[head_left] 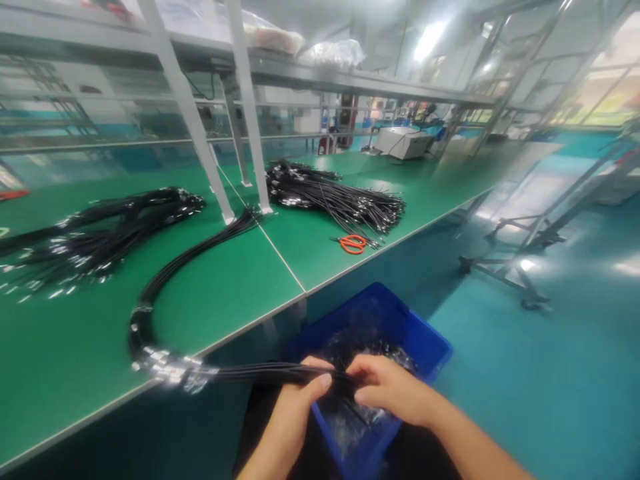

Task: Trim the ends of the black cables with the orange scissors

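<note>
A bundle of long black cables [250, 373] runs off the green table and over its front edge. My left hand [303, 393] is closed round the bundle near its free end, thumb on top. At that same end, my right hand [387, 388] has its fingers curled on the cables; blur hides the exact grip. Shiny metallic or clear pieces [173, 367] sit along the bundle where it bends. Below both hands stands a blue bin [425, 333] holding dark and clear small items that I cannot make out.
Two more heaps of black cables lie on the green table [225, 300], one heap [125, 220] left and another heap [335, 197] beyond the white posts [250, 107]. Orange-handled scissors [353, 244] rest near the edge. A wheeled metal frame [520, 267] stands right.
</note>
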The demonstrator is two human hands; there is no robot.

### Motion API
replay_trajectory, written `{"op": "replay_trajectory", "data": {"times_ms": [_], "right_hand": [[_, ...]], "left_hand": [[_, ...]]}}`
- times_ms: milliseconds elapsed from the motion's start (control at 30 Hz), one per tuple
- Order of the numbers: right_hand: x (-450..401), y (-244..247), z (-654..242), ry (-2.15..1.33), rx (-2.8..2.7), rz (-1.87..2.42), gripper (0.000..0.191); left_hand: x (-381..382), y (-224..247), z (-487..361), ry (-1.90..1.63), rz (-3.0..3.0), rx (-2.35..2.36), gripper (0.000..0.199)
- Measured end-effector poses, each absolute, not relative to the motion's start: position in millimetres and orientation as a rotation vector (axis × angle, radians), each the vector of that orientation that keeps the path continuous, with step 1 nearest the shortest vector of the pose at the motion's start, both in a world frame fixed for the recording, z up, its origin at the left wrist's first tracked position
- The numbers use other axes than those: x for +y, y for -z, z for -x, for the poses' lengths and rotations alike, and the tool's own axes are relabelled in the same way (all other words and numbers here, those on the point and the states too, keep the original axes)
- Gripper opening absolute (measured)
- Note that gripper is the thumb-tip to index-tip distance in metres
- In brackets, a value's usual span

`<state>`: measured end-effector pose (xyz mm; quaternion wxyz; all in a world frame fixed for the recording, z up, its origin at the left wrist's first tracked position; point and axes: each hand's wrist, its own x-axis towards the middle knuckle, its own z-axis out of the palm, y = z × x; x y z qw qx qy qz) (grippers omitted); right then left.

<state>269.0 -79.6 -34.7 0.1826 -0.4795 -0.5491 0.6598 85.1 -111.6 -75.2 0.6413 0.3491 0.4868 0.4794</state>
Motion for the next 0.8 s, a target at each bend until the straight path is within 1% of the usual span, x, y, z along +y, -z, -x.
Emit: {"op": "replay_trajectory", "data": {"times_ms": [100,167,233,300,367,433,600,800], "right_hand": [[-76,36,-273,-1.736,-1.619,1.431,0.012],[-77,41,-270,-1.754,-1.618,1.456,0.008],[-81,49,-266,-1.848,-1.579,1.47,0.013],[-88,58,-260,-1.943,-1.523,1.488,0.019],[-96,65,-255,-2.001,-1.482,1.5,0.02],[-100,69,-255,-2.032,-1.464,1.496,0.02],[-96,64,-281,-1.979,-1.499,1.489,0.018],[-95,64,-293,-1.966,-1.443,1.511,0.019]], "left_hand": [[-111,73,-84,-1.11,-0.717,1.02,0.022],[-115,73,-87,-1.114,-0.656,0.998,0.021],[-122,75,-94,-1.119,-0.597,1.01,0.02],[-128,80,-105,-1.168,-0.54,1.076,0.023],[-131,85,-116,-1.22,-0.5,1.156,0.03],[-129,89,-122,-1.23,-0.489,1.205,0.03],[-116,87,-111,-1.149,-0.534,1.207,0.022],[-114,74,-106,-1.075,-0.537,1.144,0.021]]}}
